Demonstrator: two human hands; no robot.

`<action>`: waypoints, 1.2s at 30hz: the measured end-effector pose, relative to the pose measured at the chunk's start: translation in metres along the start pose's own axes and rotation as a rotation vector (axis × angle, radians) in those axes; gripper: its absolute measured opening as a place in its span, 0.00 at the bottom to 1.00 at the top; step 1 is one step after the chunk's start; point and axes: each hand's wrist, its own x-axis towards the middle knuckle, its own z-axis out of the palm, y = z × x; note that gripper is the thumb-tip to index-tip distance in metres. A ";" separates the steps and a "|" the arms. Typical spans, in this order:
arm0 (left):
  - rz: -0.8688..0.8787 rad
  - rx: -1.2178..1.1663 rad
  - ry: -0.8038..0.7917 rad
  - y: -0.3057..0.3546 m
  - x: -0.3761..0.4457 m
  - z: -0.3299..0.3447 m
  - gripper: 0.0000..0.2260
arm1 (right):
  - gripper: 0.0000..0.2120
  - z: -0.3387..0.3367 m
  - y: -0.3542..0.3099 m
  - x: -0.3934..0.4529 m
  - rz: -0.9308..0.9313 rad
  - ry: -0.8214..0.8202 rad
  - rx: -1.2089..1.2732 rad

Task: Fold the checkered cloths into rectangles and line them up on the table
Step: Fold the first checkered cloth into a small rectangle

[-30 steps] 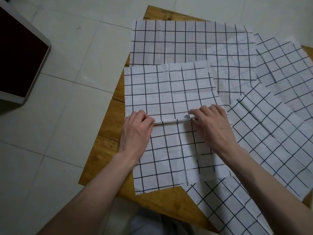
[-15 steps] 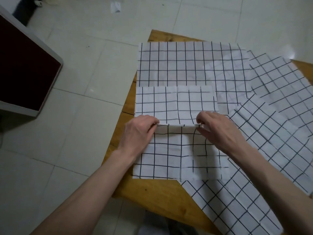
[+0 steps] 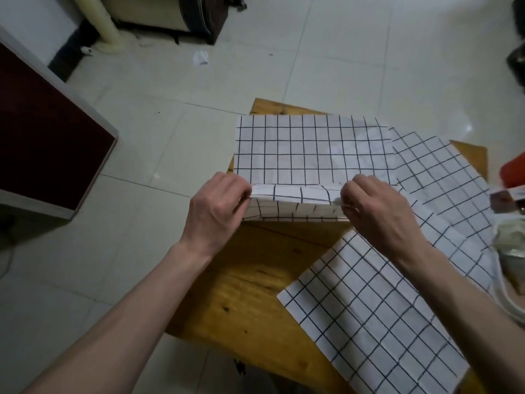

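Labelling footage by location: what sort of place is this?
Probably a room in a home, not a workshop: a small wooden table on a pale tiled floor, a dark red cabinet beside it, household clutter along the far wall.

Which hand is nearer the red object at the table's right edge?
Right. The right hand pinches the folded cloth on the side toward the red object; the left hand pinches its far end, farther away.

Folded cloth on table, flat cloth behind it, another cloth right.
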 end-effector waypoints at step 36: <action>-0.218 0.067 -0.454 0.045 -0.182 0.133 0.20 | 0.25 0.140 -0.083 -0.166 0.308 -0.311 0.008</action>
